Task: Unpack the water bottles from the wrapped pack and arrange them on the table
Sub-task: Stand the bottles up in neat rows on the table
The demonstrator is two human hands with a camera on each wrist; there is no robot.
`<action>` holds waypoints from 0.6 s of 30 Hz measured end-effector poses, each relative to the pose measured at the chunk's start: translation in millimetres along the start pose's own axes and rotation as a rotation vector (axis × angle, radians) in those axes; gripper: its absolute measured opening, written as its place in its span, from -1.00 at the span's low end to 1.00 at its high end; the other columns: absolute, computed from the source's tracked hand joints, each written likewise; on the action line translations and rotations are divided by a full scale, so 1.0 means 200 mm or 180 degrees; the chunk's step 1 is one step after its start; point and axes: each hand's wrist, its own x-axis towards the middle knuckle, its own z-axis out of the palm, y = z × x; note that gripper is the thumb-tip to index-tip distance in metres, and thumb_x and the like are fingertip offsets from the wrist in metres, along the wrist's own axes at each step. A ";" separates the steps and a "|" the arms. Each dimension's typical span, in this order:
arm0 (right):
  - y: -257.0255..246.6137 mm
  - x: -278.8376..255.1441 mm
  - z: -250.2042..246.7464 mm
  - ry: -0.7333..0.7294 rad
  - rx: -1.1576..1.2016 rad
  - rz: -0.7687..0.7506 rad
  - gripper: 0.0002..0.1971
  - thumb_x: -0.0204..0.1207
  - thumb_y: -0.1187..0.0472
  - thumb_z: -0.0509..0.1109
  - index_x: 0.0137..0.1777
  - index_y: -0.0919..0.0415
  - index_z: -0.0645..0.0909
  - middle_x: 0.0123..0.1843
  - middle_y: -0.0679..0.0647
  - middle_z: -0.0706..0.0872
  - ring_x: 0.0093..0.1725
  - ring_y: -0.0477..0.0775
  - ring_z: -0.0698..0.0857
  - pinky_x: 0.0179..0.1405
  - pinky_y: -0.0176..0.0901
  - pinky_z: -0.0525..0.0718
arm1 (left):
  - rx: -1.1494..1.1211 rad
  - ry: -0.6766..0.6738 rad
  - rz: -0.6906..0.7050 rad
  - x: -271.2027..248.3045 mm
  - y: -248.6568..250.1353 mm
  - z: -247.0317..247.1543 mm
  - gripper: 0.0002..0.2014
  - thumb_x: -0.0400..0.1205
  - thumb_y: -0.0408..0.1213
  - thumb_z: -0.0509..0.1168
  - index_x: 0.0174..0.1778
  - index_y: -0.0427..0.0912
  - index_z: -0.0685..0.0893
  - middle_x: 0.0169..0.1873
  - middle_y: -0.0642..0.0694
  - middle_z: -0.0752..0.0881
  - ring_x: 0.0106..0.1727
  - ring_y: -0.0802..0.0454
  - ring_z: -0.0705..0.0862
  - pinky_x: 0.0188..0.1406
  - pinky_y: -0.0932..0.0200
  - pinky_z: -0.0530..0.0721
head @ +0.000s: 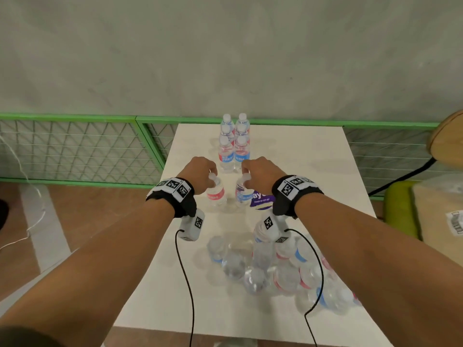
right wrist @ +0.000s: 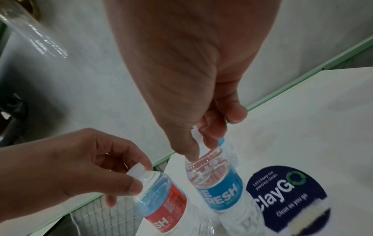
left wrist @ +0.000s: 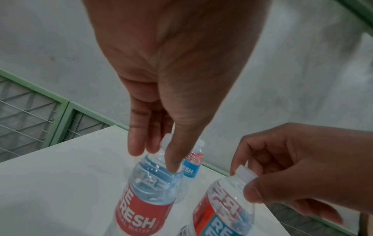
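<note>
Six bottles (head: 234,144) stand beyond the fingertips; each hand (head: 200,169) (head: 260,171) pinches another's cap; many remain in the pack (head: 280,269).

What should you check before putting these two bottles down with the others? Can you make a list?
1. Left hand has a grip on the red-label bottle at the cap: ok.
2. Right hand has a grip on the blue-label bottle at the cap: ok.
3. Standing bottles upright in two neat rows: ok.
4. Bare table in front of the rows for two more: ok.
5. Round sticker lies flat, not in the way: ok.
6. Held bottles already touching the table: cannot tell.
</note>
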 end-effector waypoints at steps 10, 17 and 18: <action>0.14 0.39 -0.06 0.0078 -0.0036 0.0123 -0.73 0.51 0.09 0.45 0.13 0.13 0.52 0.00 0.15 0.63 -0.10 0.22 0.65 -0.13 0.03 0.67 | -0.0097 -0.0003 -0.0006 0.43 0.03 0.01 -0.73 0.49 -0.27 0.52 0.10 -0.19 0.77 0.07 -0.16 0.75 0.08 -0.15 0.70 -0.06 0.19 0.52; 0.18 0.51 -0.06 0.0012 -0.0127 0.0004 -0.75 0.51 0.13 0.43 0.14 0.14 0.55 0.02 0.17 0.67 -0.08 0.24 0.66 -0.07 0.05 0.69 | -0.0185 -0.0003 -0.0032 0.54 0.05 0.02 -0.70 0.48 -0.29 0.53 0.11 -0.21 0.76 0.07 -0.19 0.75 0.08 -0.17 0.70 -0.02 0.17 0.56; 0.18 0.52 -0.05 0.0007 -0.0148 0.0002 -0.76 0.52 0.13 0.43 0.14 0.14 0.55 0.02 0.16 0.67 -0.08 0.23 0.66 -0.07 0.05 0.69 | -0.0197 -0.0001 -0.0039 0.54 0.05 0.02 -0.70 0.48 -0.29 0.53 0.12 -0.21 0.76 0.07 -0.19 0.75 0.08 -0.17 0.71 0.00 0.14 0.59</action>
